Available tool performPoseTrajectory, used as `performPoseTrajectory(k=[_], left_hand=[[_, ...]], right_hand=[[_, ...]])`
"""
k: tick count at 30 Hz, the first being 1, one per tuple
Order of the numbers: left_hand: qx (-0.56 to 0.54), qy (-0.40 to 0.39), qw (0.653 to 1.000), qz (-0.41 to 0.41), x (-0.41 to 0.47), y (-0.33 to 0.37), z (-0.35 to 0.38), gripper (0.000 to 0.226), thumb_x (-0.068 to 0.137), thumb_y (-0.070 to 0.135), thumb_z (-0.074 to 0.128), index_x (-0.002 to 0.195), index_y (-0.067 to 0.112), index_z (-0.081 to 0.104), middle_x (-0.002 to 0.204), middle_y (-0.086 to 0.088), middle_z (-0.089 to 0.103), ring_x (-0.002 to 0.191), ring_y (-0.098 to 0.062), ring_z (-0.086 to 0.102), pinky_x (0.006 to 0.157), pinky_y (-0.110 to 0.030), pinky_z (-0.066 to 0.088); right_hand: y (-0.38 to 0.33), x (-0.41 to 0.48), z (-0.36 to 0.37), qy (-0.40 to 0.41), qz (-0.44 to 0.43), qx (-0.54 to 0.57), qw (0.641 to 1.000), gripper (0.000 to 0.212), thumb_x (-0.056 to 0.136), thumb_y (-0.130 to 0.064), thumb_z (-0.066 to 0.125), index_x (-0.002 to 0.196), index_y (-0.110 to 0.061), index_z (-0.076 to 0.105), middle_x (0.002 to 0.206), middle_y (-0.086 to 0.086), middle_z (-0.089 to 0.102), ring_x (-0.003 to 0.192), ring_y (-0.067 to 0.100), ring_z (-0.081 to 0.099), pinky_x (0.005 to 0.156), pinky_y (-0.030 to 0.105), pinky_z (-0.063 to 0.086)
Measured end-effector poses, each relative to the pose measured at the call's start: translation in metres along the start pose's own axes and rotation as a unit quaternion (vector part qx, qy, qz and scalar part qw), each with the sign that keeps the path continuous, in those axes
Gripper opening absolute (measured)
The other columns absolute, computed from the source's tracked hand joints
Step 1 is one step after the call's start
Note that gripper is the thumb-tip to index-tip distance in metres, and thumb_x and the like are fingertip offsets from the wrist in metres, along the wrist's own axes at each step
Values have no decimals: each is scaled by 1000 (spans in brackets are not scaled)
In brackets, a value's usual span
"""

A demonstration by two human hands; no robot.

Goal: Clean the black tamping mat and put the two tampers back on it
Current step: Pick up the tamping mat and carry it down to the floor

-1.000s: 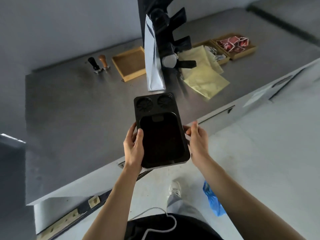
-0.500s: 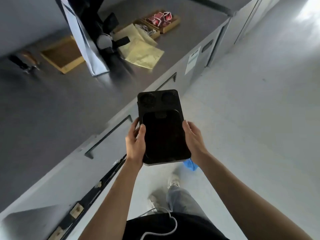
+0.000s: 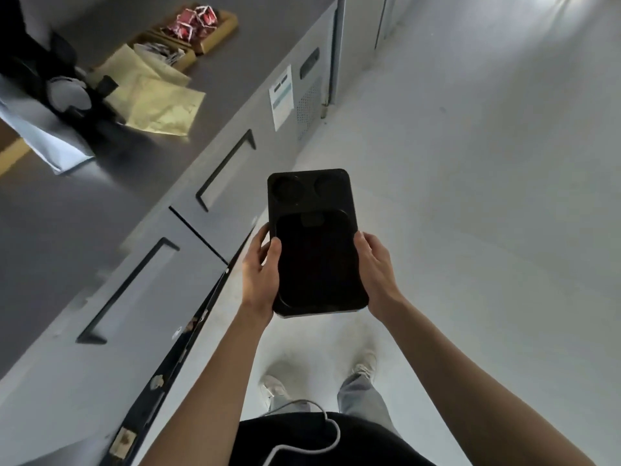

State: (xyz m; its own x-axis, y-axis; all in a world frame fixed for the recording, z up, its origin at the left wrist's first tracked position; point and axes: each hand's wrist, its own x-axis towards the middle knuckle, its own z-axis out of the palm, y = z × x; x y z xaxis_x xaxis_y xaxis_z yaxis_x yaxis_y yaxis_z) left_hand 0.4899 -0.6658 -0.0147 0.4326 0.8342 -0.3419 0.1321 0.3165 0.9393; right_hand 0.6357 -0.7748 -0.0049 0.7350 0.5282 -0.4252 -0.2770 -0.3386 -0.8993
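Observation:
I hold the black tamping mat (image 3: 314, 243) flat in front of me, out over the floor and away from the counter. Two round recesses lie at its far end and a large rectangular well at the near end. My left hand (image 3: 260, 274) grips its left edge with the thumb on top. On the opposite edge, my right hand (image 3: 376, 270) grips the same way. The two tampers are out of view.
The grey steel counter (image 3: 100, 203) runs along my left, with drawer handles on its front. On it lie yellow cloths (image 3: 158, 99), a wooden tray of red packets (image 3: 198, 23), a black machine (image 3: 57, 89) and a white bag (image 3: 40, 136). Pale floor (image 3: 470, 196) stretches ahead and right.
I have turned right, away from the counter, carrying the mat in both hands. The tampers and the empty wooden tray have slid out of view to the left.

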Motion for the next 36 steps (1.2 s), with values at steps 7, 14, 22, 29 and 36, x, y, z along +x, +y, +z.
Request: performPoseTrajectory(k=[7, 14, 22, 29, 36], left_hand=[[1, -15, 999, -51, 16, -18, 84, 36, 86, 57, 57, 121, 48, 62, 118, 12, 70, 112, -13, 66, 92, -38, 58], [-14, -14, 995, -95, 37, -35, 106, 40, 88, 60, 55, 124, 44, 61, 122, 14, 69, 115, -11, 65, 98, -40, 55], [-31, -45, 992, -114, 66, -71, 83, 49, 92, 46, 58, 140, 36, 53, 135, 5, 63, 123, -22, 61, 97, -48, 55], [-32, -23, 990, -137, 106, -116, 66, 48, 90, 38, 63, 137, 34, 58, 133, 5, 65, 123, -25, 61, 100, -53, 52], [-32, -14, 987, -160, 140, -187, 52, 54, 89, 37, 63, 141, 28, 55, 136, -1, 63, 124, -27, 60, 100, -57, 51]], right_hand=[[22, 47, -68, 20, -31, 12, 999, 31, 105, -36, 40, 113, -15, 61, 95, -3, 64, 86, 9, 61, 75, 22, 51], [41, 81, -78, 12, -34, 23, 999, 33, 105, -31, 39, 99, -6, 59, 91, 22, 56, 78, 20, 52, 70, 28, 47], [65, 114, -44, 62, -26, 27, 997, 32, 105, -36, 38, 100, -14, 60, 89, 12, 58, 78, 15, 56, 73, 28, 49], [107, 143, -16, 83, -5, -14, 996, 33, 106, -36, 36, 128, -17, 51, 113, -6, 60, 103, 9, 60, 87, 19, 50], [160, 183, -20, 149, 23, 38, 988, 15, 106, -25, 42, 99, -21, 55, 108, 5, 65, 102, 19, 68, 89, 34, 59]])
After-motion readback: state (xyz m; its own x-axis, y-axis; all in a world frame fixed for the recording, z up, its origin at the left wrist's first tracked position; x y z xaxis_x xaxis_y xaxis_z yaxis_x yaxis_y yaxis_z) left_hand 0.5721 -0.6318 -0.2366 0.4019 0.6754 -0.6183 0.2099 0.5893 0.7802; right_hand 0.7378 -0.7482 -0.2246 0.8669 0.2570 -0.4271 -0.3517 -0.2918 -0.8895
